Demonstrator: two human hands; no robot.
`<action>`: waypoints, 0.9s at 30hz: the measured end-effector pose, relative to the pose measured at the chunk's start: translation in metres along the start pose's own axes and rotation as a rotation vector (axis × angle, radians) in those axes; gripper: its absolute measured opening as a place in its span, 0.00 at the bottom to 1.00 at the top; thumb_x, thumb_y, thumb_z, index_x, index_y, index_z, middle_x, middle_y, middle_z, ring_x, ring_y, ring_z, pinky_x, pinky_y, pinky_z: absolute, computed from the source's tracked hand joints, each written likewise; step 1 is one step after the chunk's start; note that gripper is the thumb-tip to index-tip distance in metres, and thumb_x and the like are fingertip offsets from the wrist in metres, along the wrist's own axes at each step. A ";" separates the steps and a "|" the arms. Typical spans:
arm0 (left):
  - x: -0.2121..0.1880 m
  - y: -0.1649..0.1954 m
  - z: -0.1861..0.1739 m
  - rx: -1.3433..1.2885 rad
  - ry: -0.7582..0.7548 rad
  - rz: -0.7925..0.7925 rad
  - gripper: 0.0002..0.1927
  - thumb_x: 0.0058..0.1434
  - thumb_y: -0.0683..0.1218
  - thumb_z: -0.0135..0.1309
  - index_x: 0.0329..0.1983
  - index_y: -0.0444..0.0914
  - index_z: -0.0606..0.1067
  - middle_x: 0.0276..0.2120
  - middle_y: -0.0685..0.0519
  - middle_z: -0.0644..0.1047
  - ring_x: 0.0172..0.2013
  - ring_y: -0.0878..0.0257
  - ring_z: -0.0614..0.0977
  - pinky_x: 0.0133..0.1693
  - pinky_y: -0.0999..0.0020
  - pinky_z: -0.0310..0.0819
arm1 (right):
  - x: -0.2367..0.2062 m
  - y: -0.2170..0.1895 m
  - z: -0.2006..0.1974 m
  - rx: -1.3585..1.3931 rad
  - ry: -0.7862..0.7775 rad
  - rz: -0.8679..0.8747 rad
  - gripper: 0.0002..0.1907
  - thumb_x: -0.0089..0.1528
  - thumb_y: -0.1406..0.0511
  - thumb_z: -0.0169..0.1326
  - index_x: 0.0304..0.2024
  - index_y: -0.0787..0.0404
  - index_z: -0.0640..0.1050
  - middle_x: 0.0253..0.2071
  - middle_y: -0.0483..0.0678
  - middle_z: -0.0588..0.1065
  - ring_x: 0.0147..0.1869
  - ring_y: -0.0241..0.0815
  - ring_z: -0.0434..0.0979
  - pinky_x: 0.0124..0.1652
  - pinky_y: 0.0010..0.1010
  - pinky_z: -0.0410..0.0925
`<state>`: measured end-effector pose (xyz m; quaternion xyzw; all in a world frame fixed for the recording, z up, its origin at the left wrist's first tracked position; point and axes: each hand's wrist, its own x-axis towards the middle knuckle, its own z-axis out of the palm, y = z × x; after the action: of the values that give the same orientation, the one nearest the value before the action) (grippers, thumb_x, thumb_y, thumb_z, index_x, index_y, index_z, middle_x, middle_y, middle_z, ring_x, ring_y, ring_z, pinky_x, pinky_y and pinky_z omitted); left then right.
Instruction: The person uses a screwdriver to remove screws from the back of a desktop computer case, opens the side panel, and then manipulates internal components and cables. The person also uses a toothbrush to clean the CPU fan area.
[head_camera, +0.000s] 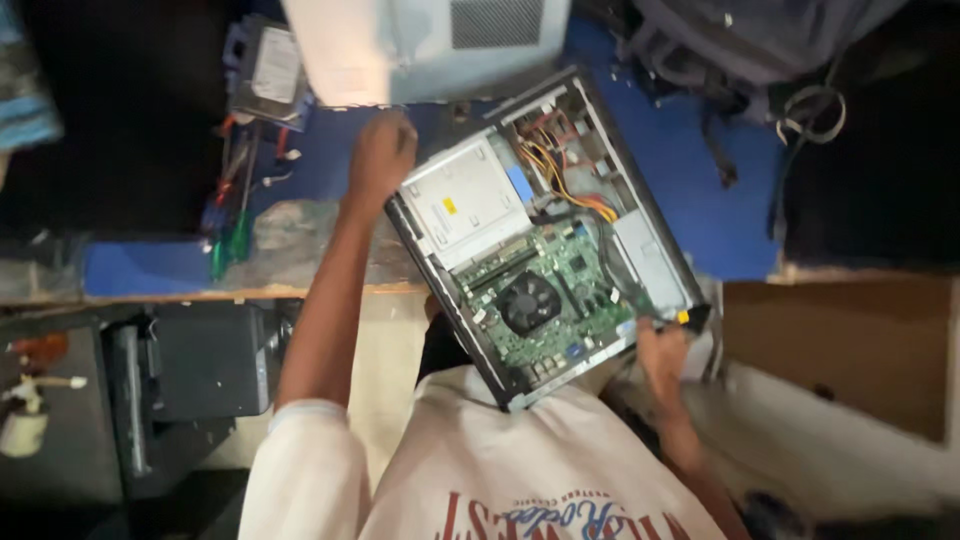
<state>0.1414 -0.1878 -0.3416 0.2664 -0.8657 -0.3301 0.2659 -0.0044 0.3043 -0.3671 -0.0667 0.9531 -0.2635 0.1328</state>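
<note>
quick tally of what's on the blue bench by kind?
Open computer cases: 1
Closed light grey cases: 1
Loose hard drives: 1
Screwdrivers, as far as the blur shows: 2
Dark bags: 1
Total: 6
Left hand and right hand each grip the open case.

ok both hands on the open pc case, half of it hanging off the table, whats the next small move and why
Probably slide the open computer case further onto the blue table. Its near corner overhangs the table edge toward the person's body. The left hand grips the far corner and the right hand the near one, so both are placed to push. The exposed board and fan would be safer fully supported.
</note>
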 end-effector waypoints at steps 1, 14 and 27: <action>0.019 -0.006 0.013 0.011 -0.109 0.001 0.05 0.62 0.41 0.56 0.38 0.33 0.79 0.38 0.37 0.80 0.41 0.37 0.81 0.44 0.49 0.74 | -0.010 -0.005 0.000 -0.038 0.052 0.035 0.26 0.59 0.54 0.59 0.49 0.69 0.80 0.42 0.65 0.80 0.47 0.62 0.81 0.49 0.49 0.71; 0.119 -0.063 0.089 0.158 -0.057 0.235 0.08 0.63 0.45 0.59 0.41 0.37 0.75 0.37 0.38 0.77 0.40 0.37 0.77 0.42 0.43 0.71 | -0.007 -0.029 -0.005 -0.205 0.438 0.219 0.23 0.54 0.55 0.61 0.42 0.67 0.83 0.33 0.65 0.79 0.38 0.63 0.83 0.41 0.50 0.73; 0.085 -0.048 0.080 -0.218 -0.270 -0.098 0.09 0.64 0.45 0.54 0.43 0.35 0.78 0.35 0.41 0.81 0.37 0.45 0.84 0.41 0.50 0.77 | 0.030 -0.003 -0.037 0.008 0.182 -0.165 0.15 0.61 0.59 0.58 0.36 0.67 0.78 0.25 0.53 0.73 0.28 0.43 0.70 0.32 0.40 0.65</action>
<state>0.0434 -0.2377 -0.4029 0.2312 -0.8384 -0.4675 0.1582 -0.0434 0.3140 -0.3418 -0.1204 0.9515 -0.2822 0.0237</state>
